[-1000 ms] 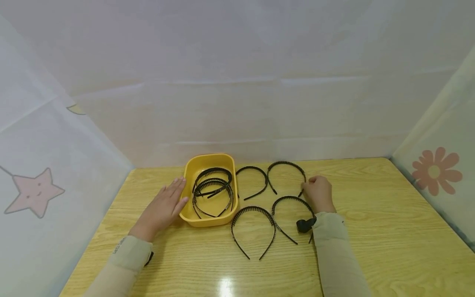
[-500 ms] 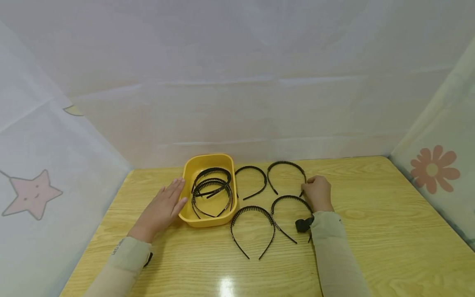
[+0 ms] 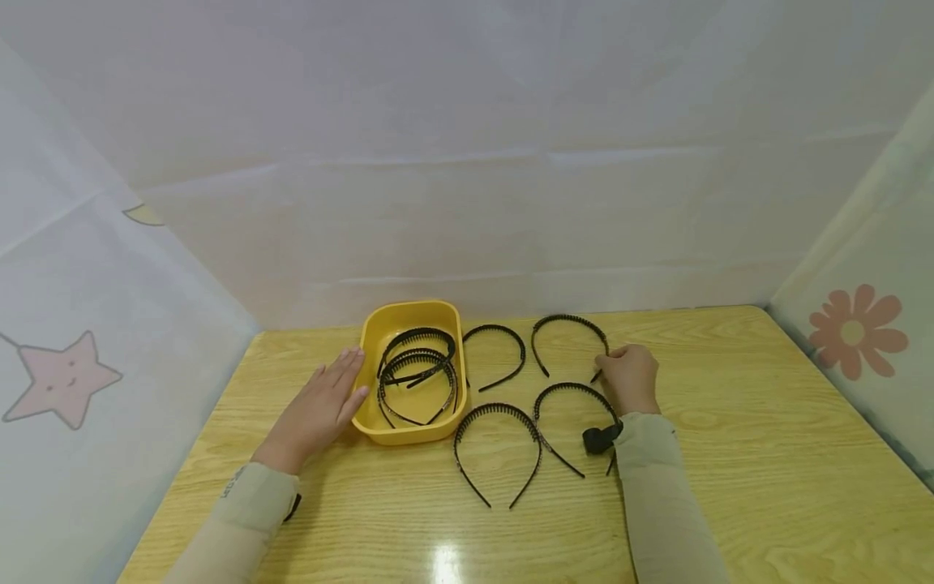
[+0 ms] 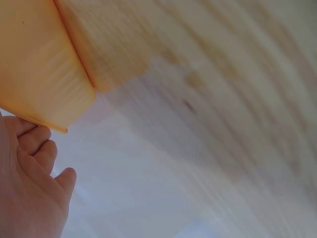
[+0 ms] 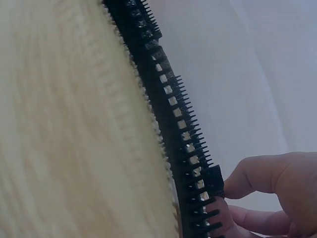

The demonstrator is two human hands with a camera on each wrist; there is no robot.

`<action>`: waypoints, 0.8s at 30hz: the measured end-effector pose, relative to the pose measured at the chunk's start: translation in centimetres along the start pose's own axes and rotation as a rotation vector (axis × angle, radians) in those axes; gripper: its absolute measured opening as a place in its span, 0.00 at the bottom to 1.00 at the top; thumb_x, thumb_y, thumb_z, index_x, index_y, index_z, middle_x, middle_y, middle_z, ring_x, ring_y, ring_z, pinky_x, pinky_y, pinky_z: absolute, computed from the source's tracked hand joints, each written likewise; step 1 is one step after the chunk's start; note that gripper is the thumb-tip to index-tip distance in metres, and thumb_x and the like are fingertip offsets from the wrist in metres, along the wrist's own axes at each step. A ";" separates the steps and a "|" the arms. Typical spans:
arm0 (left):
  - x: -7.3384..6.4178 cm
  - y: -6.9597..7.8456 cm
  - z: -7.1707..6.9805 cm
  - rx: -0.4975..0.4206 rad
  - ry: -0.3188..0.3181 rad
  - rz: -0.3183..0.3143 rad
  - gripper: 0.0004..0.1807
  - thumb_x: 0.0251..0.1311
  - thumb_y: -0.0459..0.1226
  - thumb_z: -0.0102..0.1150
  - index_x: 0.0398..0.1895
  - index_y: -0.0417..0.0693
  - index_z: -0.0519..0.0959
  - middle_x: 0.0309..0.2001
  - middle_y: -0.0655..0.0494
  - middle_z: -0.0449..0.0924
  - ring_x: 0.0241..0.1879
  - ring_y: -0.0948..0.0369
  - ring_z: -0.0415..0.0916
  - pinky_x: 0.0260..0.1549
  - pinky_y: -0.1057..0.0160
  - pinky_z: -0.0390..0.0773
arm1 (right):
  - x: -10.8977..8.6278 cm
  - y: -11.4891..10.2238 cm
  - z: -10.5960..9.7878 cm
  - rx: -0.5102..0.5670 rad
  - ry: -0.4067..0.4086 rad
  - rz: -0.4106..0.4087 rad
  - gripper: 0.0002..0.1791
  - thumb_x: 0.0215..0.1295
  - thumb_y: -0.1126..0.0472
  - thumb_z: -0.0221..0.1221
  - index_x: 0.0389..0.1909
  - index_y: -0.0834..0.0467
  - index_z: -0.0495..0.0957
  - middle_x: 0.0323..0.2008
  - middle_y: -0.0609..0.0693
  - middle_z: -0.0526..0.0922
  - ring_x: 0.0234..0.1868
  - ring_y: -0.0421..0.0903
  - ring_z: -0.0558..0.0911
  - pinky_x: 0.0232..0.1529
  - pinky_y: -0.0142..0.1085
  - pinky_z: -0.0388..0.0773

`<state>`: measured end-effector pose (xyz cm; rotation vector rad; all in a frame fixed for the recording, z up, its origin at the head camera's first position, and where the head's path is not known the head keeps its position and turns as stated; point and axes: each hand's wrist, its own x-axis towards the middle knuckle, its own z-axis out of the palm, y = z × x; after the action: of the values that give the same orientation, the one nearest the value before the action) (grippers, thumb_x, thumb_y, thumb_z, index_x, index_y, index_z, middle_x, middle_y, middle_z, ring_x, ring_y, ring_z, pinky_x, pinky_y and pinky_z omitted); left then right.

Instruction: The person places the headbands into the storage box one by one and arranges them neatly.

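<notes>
My right hand (image 3: 631, 379) pinches one end of a black toothed headband (image 3: 569, 317) lying at the back right of the table. In the right wrist view, thumb and fingers (image 5: 247, 178) meet at a dark band end, partly behind a large black headband with shiny bits (image 5: 168, 94). My left hand (image 3: 314, 418) lies with straight fingers against the left side of a yellow plastic basket (image 3: 374, 341); the left wrist view has its fingers touching the basket rim (image 4: 49, 126). Several black headbands (image 3: 417, 354) overlap inside the basket.
Three more headbands lie on the wooden table (image 3: 350, 519): one beside the basket (image 3: 521, 347), one in front (image 3: 499, 407), and one partly under my right wrist (image 3: 572, 386). White cloth walls (image 3: 467, 203) enclose the table at back and sides.
The headband in my right hand has shifted slightly to the right and away, along with the hand. My left hand and the basket stay in place.
</notes>
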<state>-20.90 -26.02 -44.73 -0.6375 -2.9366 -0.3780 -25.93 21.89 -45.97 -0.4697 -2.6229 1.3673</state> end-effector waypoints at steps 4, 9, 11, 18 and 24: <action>0.1 0.0 -0.1 0.001 -0.004 0.001 0.36 0.81 0.52 0.35 0.80 0.36 0.50 0.80 0.41 0.48 0.79 0.44 0.45 0.76 0.40 0.45 | 0.2 0.3 -0.3 0.048 0.001 0.011 0.15 0.66 0.62 0.62 0.43 0.72 0.84 0.38 0.65 0.87 0.38 0.56 0.84 0.47 0.52 0.83; 0.0 0.0 0.0 -0.005 0.003 0.003 0.37 0.81 0.52 0.35 0.80 0.35 0.50 0.80 0.40 0.49 0.79 0.43 0.45 0.76 0.40 0.46 | 0.3 0.3 -0.8 0.253 -0.075 0.089 0.20 0.68 0.64 0.60 0.56 0.72 0.80 0.44 0.63 0.84 0.32 0.43 0.85 0.39 0.36 0.86; 0.1 -0.1 0.0 -0.005 -0.008 -0.001 0.37 0.81 0.52 0.34 0.80 0.35 0.49 0.80 0.40 0.48 0.79 0.44 0.44 0.77 0.40 0.44 | 0.3 0.1 -1.1 0.364 -0.117 0.138 0.22 0.69 0.64 0.59 0.60 0.72 0.78 0.48 0.61 0.82 0.31 0.39 0.84 0.38 0.31 0.86; 0.3 -0.4 0.2 -0.009 -0.036 -0.014 0.37 0.81 0.52 0.35 0.81 0.37 0.48 0.80 0.41 0.46 0.80 0.45 0.42 0.77 0.41 0.43 | 0.0 -0.8 -2.0 0.588 -0.209 0.245 0.26 0.72 0.65 0.59 0.67 0.71 0.70 0.50 0.59 0.80 0.35 0.37 0.83 0.42 0.30 0.85; 0.3 -0.3 0.2 -0.005 -0.030 -0.010 0.36 0.81 0.50 0.37 0.80 0.36 0.49 0.80 0.40 0.47 0.79 0.44 0.43 0.76 0.40 0.45 | 0.0 -1.0 -2.5 0.587 -0.231 0.243 0.27 0.72 0.65 0.60 0.69 0.70 0.69 0.45 0.54 0.84 0.37 0.37 0.84 0.42 0.28 0.84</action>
<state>-21.30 -26.14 -44.97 -0.6348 -2.9690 -0.3801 -25.47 23.25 -43.68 -0.5768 -2.2002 2.2797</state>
